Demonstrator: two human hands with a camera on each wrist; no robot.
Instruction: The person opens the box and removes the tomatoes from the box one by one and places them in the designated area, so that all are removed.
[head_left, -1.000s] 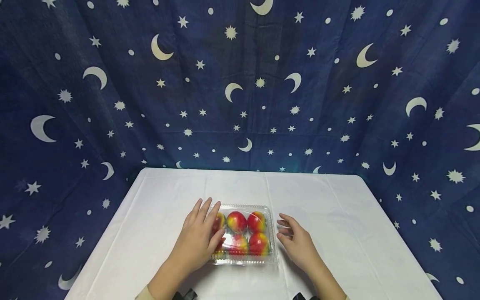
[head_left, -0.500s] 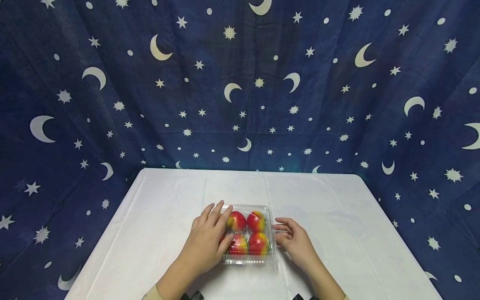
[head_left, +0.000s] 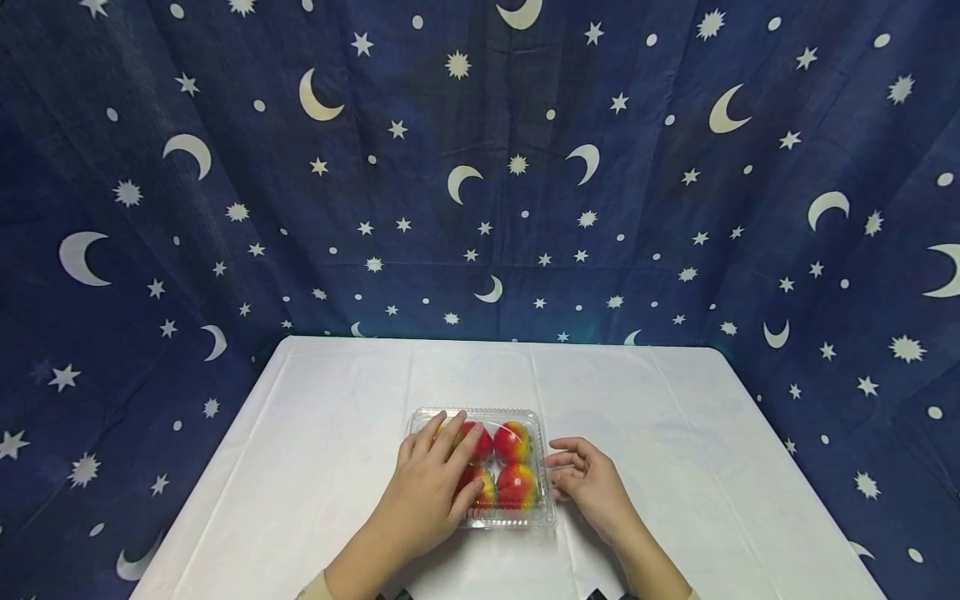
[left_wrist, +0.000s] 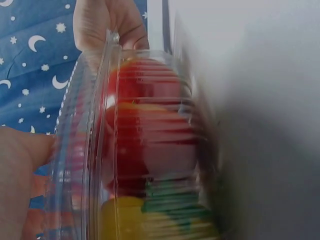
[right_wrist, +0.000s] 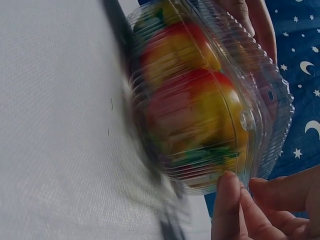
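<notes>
A clear plastic clamshell box [head_left: 546,492] with its lid down sits on the white table, holding several red-and-yellow round fruits [head_left: 517,485]. My left hand [head_left: 431,487] lies over the left part of the lid, fingers fairly straight and slightly spread, hiding the fruits beneath. In the left wrist view the ridged front wall of the box [left_wrist: 150,125] fills the middle. At the box's right side is my right hand [head_left: 592,483], fingers loosely bent. In the right wrist view its thumb and fingertips [right_wrist: 228,187] come right to the rim at the box's corner.
The white-covered table [head_left: 637,400] extends around the box on all sides. Behind it hangs a dark blue curtain [head_left: 480,208] printed with moons and stars. Black wrist gear [head_left: 600,594] shows at the bottom edge.
My left hand has moved rightward across the lid, covering more of the fruits and uncovering the box's left corner. My right hand has come slightly left, closer to the rim. The box stays in place.
</notes>
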